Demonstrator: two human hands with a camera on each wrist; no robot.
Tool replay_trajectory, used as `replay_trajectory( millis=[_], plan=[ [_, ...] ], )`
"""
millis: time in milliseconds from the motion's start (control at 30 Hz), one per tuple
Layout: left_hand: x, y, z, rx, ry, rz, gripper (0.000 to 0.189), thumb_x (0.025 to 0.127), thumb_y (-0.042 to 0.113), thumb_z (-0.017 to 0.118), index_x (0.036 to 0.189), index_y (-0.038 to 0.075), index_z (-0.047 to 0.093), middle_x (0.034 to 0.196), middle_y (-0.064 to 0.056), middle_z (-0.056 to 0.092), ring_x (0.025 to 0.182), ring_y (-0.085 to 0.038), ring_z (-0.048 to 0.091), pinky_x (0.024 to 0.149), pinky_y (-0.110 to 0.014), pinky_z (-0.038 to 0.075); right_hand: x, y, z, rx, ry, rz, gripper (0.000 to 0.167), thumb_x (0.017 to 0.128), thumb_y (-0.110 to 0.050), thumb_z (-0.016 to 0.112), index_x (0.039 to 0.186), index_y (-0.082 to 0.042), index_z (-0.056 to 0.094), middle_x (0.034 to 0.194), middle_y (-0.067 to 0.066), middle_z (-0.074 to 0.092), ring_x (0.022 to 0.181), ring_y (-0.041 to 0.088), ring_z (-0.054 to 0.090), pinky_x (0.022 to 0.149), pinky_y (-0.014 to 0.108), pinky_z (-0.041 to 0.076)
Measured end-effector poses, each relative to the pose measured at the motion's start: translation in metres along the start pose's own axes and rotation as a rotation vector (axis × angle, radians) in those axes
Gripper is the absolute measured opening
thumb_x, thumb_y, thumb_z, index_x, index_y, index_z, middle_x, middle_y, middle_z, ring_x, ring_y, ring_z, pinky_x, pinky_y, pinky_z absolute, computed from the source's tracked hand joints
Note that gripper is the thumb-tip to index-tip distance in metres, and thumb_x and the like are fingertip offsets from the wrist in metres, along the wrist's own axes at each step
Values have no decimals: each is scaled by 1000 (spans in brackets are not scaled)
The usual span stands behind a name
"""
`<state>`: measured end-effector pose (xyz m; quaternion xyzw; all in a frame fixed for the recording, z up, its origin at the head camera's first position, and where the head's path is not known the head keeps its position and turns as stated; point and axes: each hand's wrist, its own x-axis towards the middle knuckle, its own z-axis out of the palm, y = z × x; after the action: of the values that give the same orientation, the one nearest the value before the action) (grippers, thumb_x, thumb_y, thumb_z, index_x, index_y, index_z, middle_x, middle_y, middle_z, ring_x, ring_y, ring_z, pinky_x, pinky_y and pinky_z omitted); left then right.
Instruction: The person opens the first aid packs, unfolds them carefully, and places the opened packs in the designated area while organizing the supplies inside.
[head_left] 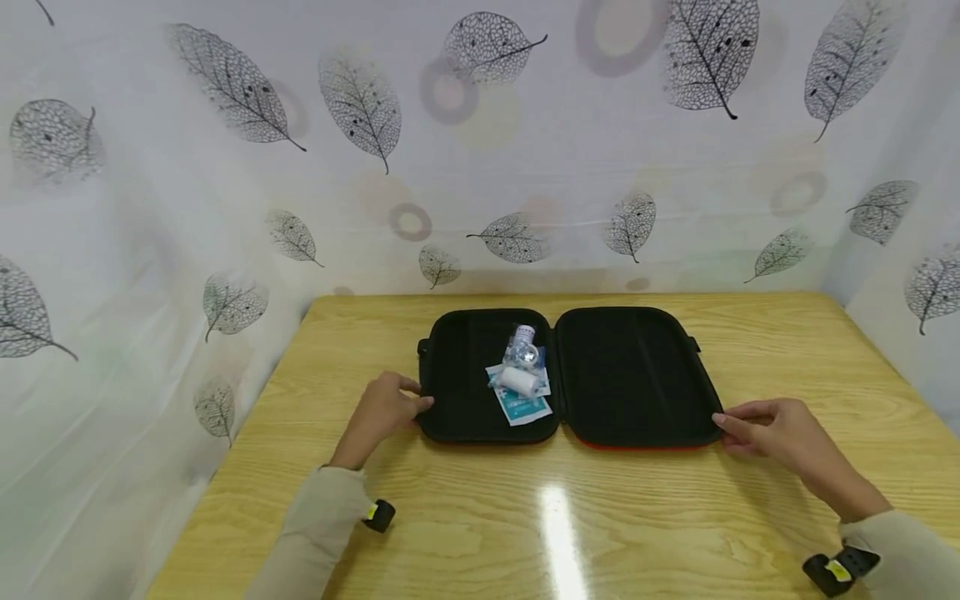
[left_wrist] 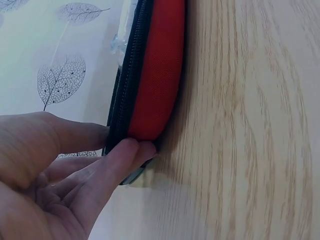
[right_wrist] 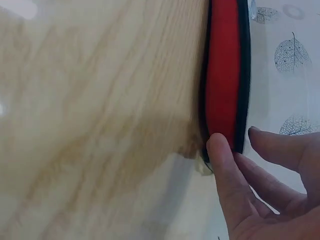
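A red zippered case [head_left: 637,379] with black lining lies spread flat on the table, hinge in the middle. Its left half holds a white bandage roll [head_left: 519,382], a small capped bottle [head_left: 524,334] in clear wrap, and blue-and-white packets [head_left: 521,411]. My left hand [head_left: 384,414] pinches the case's left edge, thumb over the black rim and fingers against the red side [left_wrist: 157,70]. At the front right corner, my right hand [head_left: 780,429] grips the other half, thumb at the rim and fingertips against the red side [right_wrist: 222,75].
The wooden table [head_left: 450,517] extends around the case, with a bright reflection in front. Behind and to the left hangs a white leaf-patterned cloth [head_left: 360,208]. A small black device [head_left: 380,515] sits at the left cuff, and another black device [head_left: 836,573] at the right cuff.
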<state>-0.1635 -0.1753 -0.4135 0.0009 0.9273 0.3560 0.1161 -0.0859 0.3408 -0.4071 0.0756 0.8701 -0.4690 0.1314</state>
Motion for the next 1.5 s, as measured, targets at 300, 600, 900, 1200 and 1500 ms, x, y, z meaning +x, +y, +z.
replay_trajectory(
  millis=[300,600,900,1200,1500],
  plan=[
    [-2,-5,-4,-36,11,4,39,94,20,75,123,-6,69,86,-12,76,62,-18,72,78,-42,60,3,-25,-2,-221,74,-173,54,99,-33,68,126,14,62,108,24,72,78,21,75,68,32,60],
    [-1,-6,-2,-86,6,2,40,93,18,76,122,-8,68,90,-16,76,62,-21,73,72,-38,61,20,-64,21,-287,77,-296,50,95,-32,73,124,8,66,112,23,70,79,21,72,64,31,59],
    [0,-7,-2,-102,-3,-17,41,93,19,75,124,-7,68,95,-17,76,63,-21,73,70,-37,61,35,-94,60,-315,63,-422,39,91,-23,78,117,5,72,109,19,73,87,26,72,74,44,60],
    [0,-9,-2,-105,-12,-23,43,94,21,74,126,-6,66,98,-18,75,65,-21,73,74,-39,61,47,-118,98,-308,-5,-454,41,88,-22,81,118,4,72,111,19,73,83,21,71,67,36,60],
    [1,-9,-1,-107,-14,-32,43,94,21,75,126,-6,67,97,-17,76,65,-21,73,76,-41,61,55,-131,136,-366,12,-509,42,85,-25,84,114,3,74,102,15,74,70,13,67,60,32,56]
  ],
)
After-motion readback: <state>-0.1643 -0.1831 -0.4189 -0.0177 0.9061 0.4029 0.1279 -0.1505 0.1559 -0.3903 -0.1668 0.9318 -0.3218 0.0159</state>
